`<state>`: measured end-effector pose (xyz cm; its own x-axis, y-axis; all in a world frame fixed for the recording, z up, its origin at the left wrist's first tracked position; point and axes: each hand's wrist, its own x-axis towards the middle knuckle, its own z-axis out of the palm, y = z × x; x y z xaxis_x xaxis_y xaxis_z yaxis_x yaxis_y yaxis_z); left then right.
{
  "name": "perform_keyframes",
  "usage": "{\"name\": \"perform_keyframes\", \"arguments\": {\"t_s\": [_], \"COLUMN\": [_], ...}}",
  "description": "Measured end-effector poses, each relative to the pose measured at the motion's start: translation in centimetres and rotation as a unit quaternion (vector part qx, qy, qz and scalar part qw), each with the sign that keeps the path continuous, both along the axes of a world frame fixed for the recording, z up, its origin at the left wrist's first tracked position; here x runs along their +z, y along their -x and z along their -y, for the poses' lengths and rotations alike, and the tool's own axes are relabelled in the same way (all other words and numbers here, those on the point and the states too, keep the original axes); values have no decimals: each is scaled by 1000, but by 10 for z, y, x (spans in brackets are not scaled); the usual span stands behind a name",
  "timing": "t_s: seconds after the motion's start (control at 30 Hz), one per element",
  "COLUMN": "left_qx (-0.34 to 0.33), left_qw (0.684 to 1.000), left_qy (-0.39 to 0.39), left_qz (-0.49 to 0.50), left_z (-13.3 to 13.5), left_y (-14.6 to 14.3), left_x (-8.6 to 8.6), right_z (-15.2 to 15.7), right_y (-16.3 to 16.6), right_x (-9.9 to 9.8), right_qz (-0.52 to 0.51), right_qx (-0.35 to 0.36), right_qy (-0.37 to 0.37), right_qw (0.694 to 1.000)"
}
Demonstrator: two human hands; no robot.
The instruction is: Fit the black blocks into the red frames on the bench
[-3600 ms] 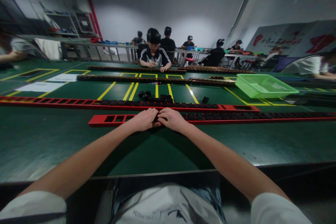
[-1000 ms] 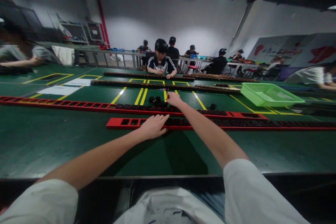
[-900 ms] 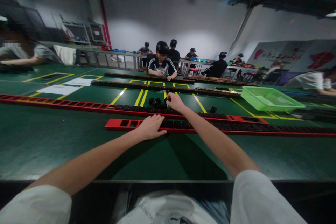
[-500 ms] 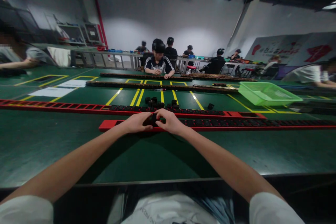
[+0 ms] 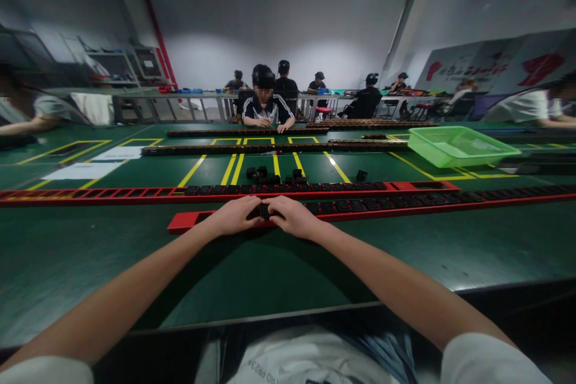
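Both my hands meet over the near red strip, a long slotted rail lying across the green table. My left hand and my right hand have their fingers curled around a small black socket module held between them, right at the strip. Black modules fill the strip's slots to the right of my hands; the slots at its left end show bare. A little heap of loose black modules lies just beyond the second red strip.
A green plastic basket stands at the far right. Dark strips lie further back, where a person in a black cap sits facing me. Other people sit at the left and right edges. Yellow lines mark the table.
My right hand reached out to the heap of loose modules, picked one and came back. Both hands now press together on it at the near strip.
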<state>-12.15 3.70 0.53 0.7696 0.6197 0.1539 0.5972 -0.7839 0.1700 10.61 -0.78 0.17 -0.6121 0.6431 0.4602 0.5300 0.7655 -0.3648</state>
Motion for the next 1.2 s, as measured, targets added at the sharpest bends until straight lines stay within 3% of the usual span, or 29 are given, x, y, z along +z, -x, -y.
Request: {"name": "perform_keyframes", "arguments": {"t_s": [0.27, 1.2], "left_qx": [5, -11], "left_qw": [1000, 1000], "left_qy": [19, 21], "left_qz": [1, 12], "left_z": [1, 1], "left_y": [-2, -1], "left_x": [2, 1], "right_z": [1, 3], "right_y": [2, 1], "right_x": [2, 6], "right_qz": [6, 43], "right_qx": [-35, -39], "right_qy": [10, -2], "right_qw": [999, 998]}}
